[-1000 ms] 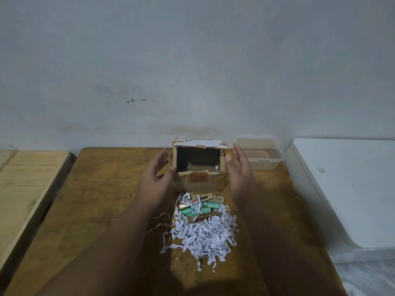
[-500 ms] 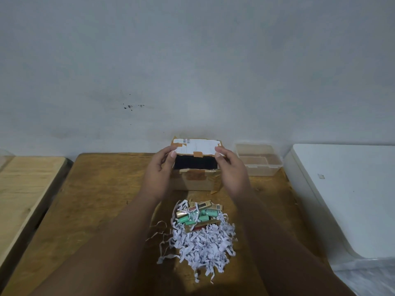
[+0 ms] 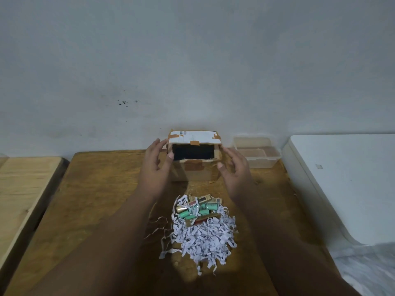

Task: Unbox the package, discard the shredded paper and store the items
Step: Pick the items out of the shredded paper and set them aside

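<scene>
The box [image 3: 195,155] label's print is too small for me to read; my left hand [image 3: 157,165] and right hand [image 3: 234,167] flank it, fingers spread, gripping nothing.

Left hand [image 3: 155,165] and right hand [image 3: 234,170] outstretched, fingers spread, palms facing inward.

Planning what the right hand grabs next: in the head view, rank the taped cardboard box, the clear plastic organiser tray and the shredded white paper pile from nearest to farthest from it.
From the right hand:
1. Taped cardboard box, just left.
2. Clear plastic organiser tray, right, by the wall.
3. Shredded white paper pile, toward the person.
</scene>
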